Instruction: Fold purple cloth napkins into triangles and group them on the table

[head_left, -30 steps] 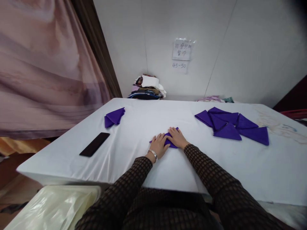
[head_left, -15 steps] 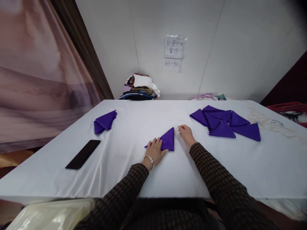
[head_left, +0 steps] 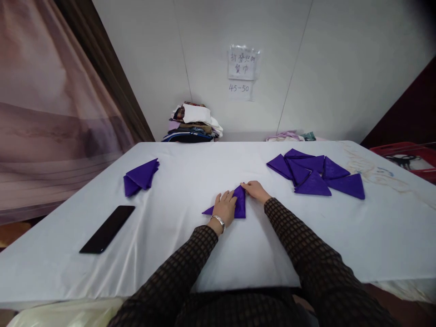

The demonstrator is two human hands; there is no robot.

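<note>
Folded purple cloth (head_left: 240, 206), triangular, flat on white tabletop (head_left: 272, 245).

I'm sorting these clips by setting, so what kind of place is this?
Probably a workroom or a makeshift folding station: a cloth-covered table with folded purple cloths on it, a stack of fabrics by the wall, and handwritten signs taped up above.
</note>
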